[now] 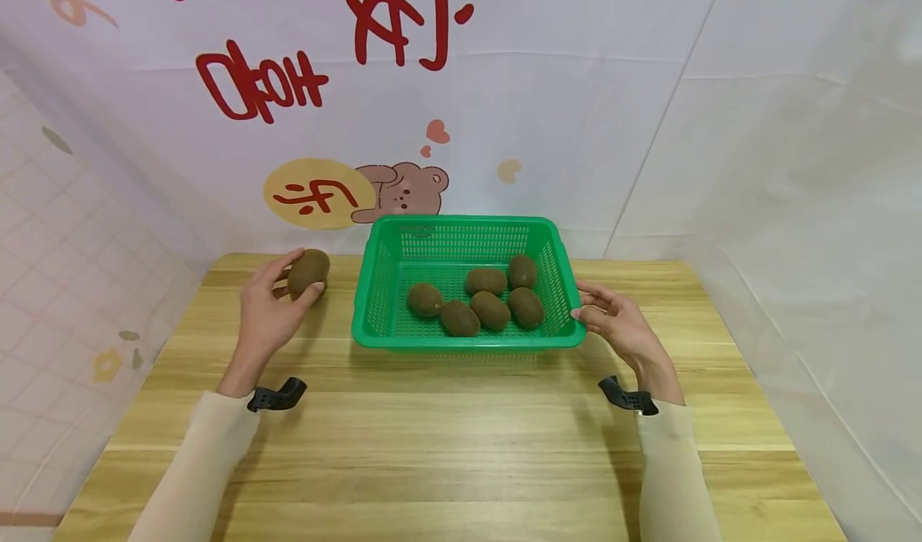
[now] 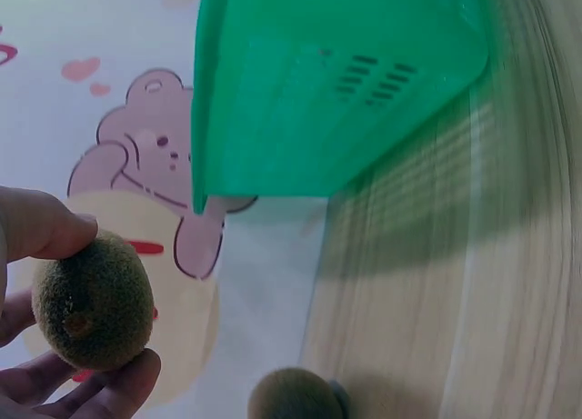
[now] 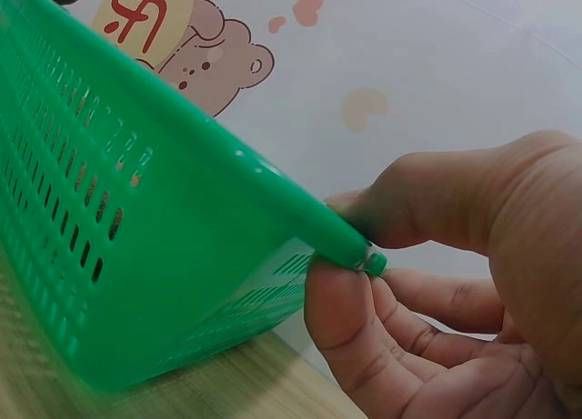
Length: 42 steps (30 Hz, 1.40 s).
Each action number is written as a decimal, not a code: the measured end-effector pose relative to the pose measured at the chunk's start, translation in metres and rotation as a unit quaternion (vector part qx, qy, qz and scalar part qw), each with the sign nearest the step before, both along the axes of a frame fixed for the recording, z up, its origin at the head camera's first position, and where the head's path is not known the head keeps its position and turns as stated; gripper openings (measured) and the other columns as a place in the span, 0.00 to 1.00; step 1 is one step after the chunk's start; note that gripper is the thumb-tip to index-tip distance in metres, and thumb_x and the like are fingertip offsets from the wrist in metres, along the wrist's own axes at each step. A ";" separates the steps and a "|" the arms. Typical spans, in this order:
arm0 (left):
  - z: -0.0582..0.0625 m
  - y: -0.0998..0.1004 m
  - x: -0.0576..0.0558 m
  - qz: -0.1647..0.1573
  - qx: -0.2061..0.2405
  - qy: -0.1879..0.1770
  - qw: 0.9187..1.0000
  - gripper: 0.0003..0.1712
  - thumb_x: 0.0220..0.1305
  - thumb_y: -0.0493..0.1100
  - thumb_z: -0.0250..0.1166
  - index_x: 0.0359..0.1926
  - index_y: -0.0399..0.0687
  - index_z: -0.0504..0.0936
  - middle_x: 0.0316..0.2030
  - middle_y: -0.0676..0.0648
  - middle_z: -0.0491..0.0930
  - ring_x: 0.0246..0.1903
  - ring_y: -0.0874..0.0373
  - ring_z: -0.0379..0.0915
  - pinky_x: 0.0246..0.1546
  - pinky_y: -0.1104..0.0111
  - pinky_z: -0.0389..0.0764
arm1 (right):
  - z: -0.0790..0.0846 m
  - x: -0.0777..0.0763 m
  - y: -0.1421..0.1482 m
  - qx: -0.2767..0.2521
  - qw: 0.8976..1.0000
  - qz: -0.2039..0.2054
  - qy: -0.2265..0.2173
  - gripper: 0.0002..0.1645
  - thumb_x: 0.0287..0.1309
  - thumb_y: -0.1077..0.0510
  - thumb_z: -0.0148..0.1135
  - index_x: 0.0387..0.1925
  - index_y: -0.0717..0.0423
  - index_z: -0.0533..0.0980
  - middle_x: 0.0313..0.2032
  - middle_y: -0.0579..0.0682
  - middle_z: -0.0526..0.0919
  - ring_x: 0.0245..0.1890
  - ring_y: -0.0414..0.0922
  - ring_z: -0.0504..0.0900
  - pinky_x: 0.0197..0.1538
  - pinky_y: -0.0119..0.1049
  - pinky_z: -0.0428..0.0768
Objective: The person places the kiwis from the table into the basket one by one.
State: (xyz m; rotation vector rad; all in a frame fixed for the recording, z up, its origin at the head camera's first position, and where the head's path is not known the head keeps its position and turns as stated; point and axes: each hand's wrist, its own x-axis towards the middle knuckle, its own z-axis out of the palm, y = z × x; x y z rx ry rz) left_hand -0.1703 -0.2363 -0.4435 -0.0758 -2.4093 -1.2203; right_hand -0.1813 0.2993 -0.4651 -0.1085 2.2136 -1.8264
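Observation:
My left hand (image 1: 270, 306) holds a brown kiwi (image 1: 310, 272) between thumb and fingers, left of the green basket (image 1: 464, 342). In the left wrist view this kiwi (image 2: 95, 301) appears up off the table. A second kiwi (image 2: 296, 396) shows at the bottom edge there; in the head view I cannot make it out. Several kiwis, one of them a kiwi (image 1: 425, 299) at the left, lie on the basket's floor. My right hand (image 1: 623, 326) pinches the basket's rim (image 3: 336, 233) at its right side, thumb on one face and fingers on the other.
The basket stands on a wooden table (image 1: 461, 438), towards its back edge. Behind it hangs a white cloth (image 1: 576, 102) printed with red characters and a cartoon bear. A black wrist strap (image 1: 277, 395) sits on the left wrist, another strap (image 1: 628, 398) on the right.

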 end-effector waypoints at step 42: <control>0.026 0.067 0.014 -0.183 0.009 0.051 0.982 0.35 0.58 0.33 0.76 0.67 0.48 0.79 0.59 0.44 0.79 0.56 0.53 0.77 0.49 0.80 0.80 | -0.004 -0.002 0.002 0.002 1.000 -0.005 -0.007 0.39 0.71 0.58 0.63 0.78 0.54 0.59 0.56 0.55 0.75 0.48 0.40 0.84 0.54 0.31 0.85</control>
